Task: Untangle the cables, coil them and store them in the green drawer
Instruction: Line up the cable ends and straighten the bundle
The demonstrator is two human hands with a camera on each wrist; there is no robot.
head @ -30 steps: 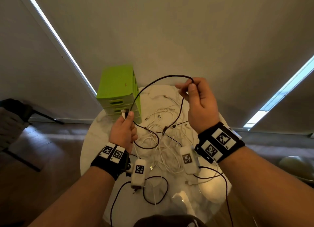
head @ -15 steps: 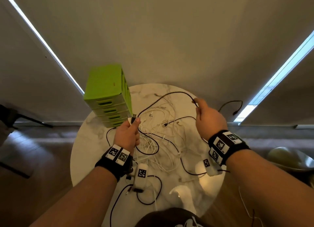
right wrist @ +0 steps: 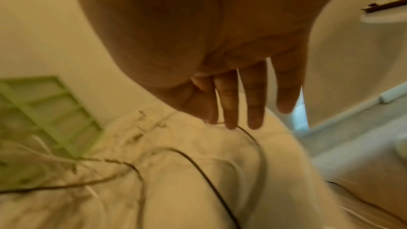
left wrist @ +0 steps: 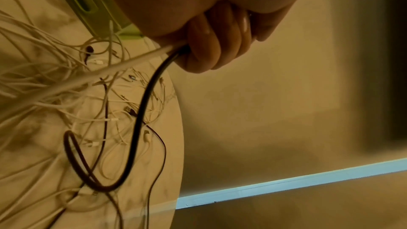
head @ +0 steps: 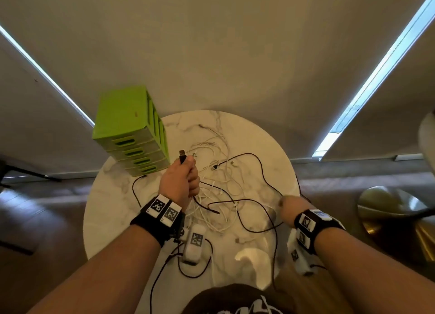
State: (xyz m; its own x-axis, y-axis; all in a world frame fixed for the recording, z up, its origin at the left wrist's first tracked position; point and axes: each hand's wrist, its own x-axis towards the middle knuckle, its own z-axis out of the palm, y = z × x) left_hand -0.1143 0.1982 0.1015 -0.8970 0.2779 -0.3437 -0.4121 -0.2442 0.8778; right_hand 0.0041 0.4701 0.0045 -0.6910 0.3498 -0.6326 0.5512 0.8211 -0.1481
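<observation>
A thin black cable with a USB plug (head: 182, 157) stands up out of the left hand (head: 180, 183), whose fingers (left wrist: 206, 41) are curled tight round it; a white cable (left wrist: 105, 70) runs through the same fist. From the underside of that hand the black cable drops in a loop onto the round white marble-patterned table (head: 263, 135) and trails across it to the right. It lies over a tangle of thin white cables (head: 219, 163) spread over the middle of the tabletop. The right hand (head: 290, 206) is low at the table's right edge, blurred; in the right wrist view its fingers (right wrist: 253, 100) are straight and slightly spread, and the tips touch a stretch of black cable without closing on it. The lime-green plastic drawer unit (head: 131, 130) stands at the table's far left edge, its four drawers all closed, just beyond the left hand. Both wrists wear black bands with square printed markers (head: 162, 210).
</observation>
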